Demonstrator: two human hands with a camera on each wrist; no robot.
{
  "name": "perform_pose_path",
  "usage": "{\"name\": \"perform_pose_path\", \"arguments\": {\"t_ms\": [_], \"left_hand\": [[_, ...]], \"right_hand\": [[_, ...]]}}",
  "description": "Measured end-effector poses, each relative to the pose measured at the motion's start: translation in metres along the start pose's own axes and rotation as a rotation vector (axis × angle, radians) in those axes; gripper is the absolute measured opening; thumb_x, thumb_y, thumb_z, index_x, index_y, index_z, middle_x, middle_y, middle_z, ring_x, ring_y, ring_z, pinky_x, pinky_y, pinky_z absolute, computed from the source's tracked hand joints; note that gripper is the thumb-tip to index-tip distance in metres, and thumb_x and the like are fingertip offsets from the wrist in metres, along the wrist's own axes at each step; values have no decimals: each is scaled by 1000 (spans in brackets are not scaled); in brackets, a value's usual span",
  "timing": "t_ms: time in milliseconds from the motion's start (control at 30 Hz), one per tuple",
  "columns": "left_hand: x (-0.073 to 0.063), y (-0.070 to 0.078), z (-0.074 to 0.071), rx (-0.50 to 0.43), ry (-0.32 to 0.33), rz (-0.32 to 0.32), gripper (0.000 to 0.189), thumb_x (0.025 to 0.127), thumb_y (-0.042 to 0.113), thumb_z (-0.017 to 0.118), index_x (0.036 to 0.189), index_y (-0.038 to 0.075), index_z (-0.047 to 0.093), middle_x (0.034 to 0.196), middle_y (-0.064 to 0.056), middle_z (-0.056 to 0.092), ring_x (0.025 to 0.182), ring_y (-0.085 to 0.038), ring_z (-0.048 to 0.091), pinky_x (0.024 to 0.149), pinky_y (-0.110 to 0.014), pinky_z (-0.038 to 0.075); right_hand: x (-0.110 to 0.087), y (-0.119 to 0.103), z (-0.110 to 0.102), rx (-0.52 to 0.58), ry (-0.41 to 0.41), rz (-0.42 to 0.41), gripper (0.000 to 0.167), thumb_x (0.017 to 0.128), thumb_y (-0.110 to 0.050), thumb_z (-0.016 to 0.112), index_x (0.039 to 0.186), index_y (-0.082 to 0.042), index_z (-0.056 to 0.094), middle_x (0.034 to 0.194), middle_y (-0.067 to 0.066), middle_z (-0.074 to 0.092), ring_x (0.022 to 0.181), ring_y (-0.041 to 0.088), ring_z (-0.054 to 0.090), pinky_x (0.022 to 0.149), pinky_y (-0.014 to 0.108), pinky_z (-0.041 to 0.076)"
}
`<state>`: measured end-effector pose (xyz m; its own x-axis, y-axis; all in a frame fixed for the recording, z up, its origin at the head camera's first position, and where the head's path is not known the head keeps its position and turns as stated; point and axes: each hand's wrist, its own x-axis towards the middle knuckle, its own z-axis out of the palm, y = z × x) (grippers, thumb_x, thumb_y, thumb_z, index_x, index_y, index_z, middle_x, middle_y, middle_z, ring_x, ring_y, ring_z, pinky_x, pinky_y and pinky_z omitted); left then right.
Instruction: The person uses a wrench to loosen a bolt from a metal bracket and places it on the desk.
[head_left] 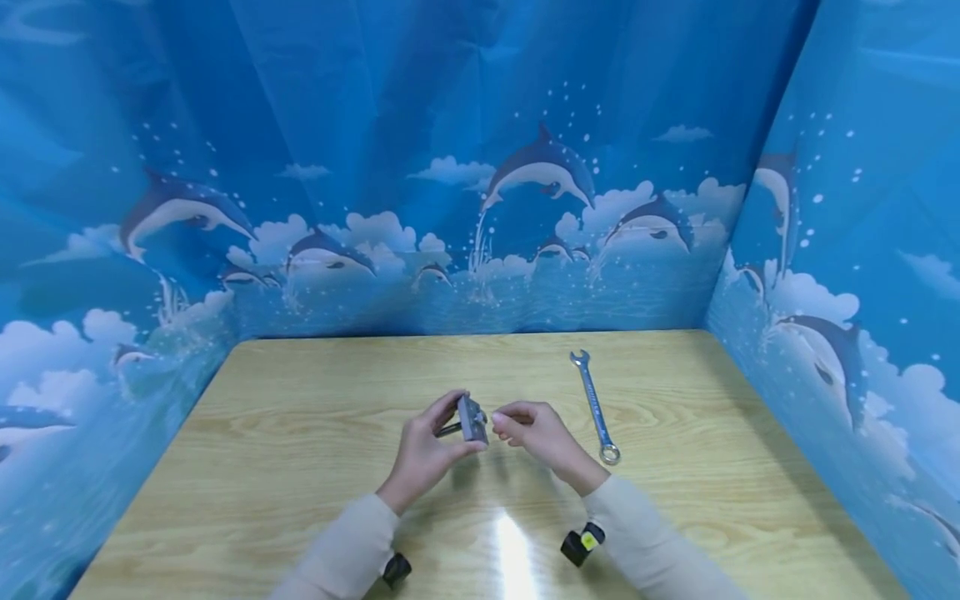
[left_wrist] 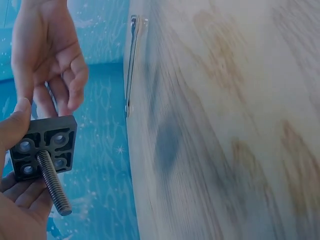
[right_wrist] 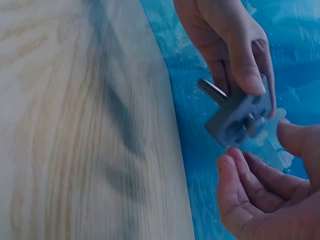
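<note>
The left hand grips a dark-grey square plate by its edges above the middle of the tabletop; the right hand, loosely bent just beside, seems empty. A slack pinch could drop the plate (its silver threaded metal rod might unbalance it). Two hands, one plate, one rod, one silver metal wrench nearer the right edge.

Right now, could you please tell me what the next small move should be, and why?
I would probably bring the right hand onto the metal fitting and pinch it: the left hand grips the square plate by its edges, the threaded rod points away from the right hand, whose fingers are close to the fitting, apart and apparently empty.
</note>
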<state>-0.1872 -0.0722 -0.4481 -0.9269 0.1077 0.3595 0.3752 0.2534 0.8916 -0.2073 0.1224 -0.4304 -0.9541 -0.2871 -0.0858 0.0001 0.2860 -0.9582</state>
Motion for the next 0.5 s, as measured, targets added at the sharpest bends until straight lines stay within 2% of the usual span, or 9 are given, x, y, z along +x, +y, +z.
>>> {"name": "perform_pose_path", "arguments": {"t_ms": [133, 267, 367, 500], "left_hand": [[-2, 6, 6, 34, 8, 61, 73, 64, -1, 85, 130, 0, 54, 129, -22, 57, 118, -35, 56, 93, -43, 54], [-6, 28, 6, 69, 13, 103, 69, 64, -5, 83, 127, -6, 54, 125, -27, 58, 115, -40, 57, 90, -41, 56], [-6, 23, 5, 55, 5, 109, 69, 66, 1, 84, 129, -2, 55, 126, -23, 59, 116, -35, 58, 91, -40, 55], [-4, 1, 6, 25, -8, 82, 72, 66, 10, 86, 132, 7, 55, 129, -16, 59, 119, -27, 57, 94, -41, 53]], "right_hand": [[1, -2, 10, -22, 35, -9, 42, 93, -37, 63, 110, 1, 66, 90, 10, 69, 80, 20, 66, 72, 32, 61], [1, -4, 14, -89, 80, -23, 38, 91, -39, 65, 100, -3, 70, 80, 5, 68, 70, 16, 64, 68, 36, 61], [1, -6, 14, -125, 85, -47, 33, 90, -36, 67, 97, -5, 70, 77, 3, 67, 68, 15, 63, 67, 41, 60], [1, -5, 12, -133, 79, -125, 23, 87, -24, 71, 100, -5, 70, 84, 5, 70, 72, 15, 64, 67, 33, 59]]}}
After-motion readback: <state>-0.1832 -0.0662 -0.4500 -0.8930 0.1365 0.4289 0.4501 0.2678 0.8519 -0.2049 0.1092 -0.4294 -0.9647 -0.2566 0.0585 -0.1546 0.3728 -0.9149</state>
